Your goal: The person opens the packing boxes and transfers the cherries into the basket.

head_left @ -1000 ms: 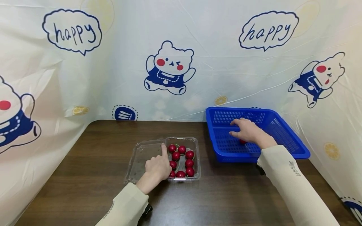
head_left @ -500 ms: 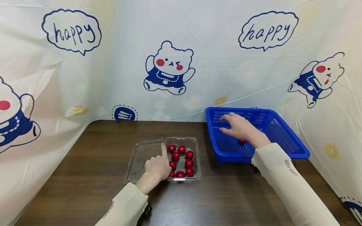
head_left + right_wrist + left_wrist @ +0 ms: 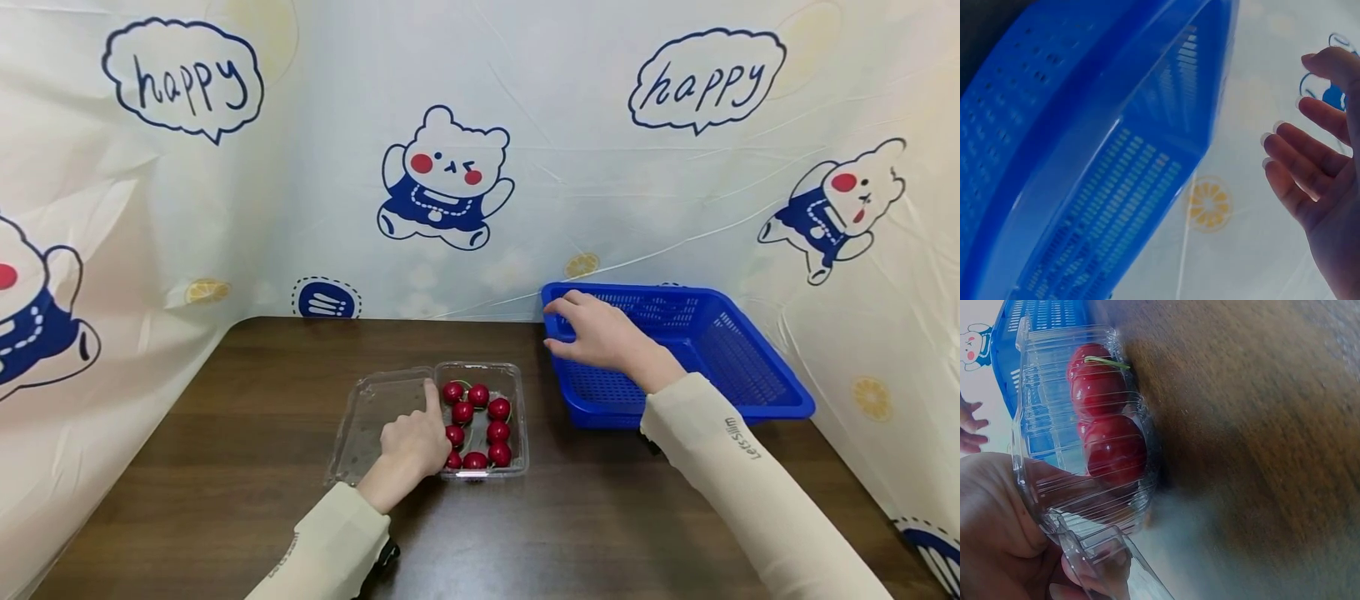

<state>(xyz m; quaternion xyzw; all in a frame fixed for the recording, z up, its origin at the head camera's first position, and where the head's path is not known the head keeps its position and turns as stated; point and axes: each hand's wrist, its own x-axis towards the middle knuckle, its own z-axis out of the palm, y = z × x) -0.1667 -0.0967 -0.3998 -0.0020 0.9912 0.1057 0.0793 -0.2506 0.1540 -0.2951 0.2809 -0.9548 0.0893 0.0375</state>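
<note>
Moved since the earlier frames: the right hand [image 3: 600, 333], shifted from above the basket's middle to above its left end; the cherry lately visible in the basket is now hidden from view. The left hand [image 3: 412, 442] is unchanged.

Backdrop sheet [image 3: 322, 167]: pale, printed with bears, lemon slices and "happy" bubbles; beyond both hands.

Table [image 3: 262, 433]: dark brown wood, beneath both hands.

Sleeves, two, cream: right sleeve [image 3: 750, 475] reaching forward and inward, lettered; left sleeve [image 3: 330, 542] shorter in view, angled toward the box.

Basket [image 3: 720, 367]: blue, slotted, under the right hand and forearm.

Box [image 3: 512, 383]: clear plastic, just right of the left hand; its lid [image 3: 378, 417] folded open, left of that hand.

Right hand: palm down, thumb and fingers well parted and lightly bent, fingertips over the left rim; gripping nothing; the right wrist view shows it apart from the basket.

Left hand: forefinger straight, pointing forward along the hinge; other fingers curled in, pinching the box at its hinge side; little gap in the grip.

Cherries [image 3: 497, 431]: red, nine showing, inside the box, right of the left hand's grip.

Stem [image 3: 1107, 362]: thin, green, upon a cherry.
</note>
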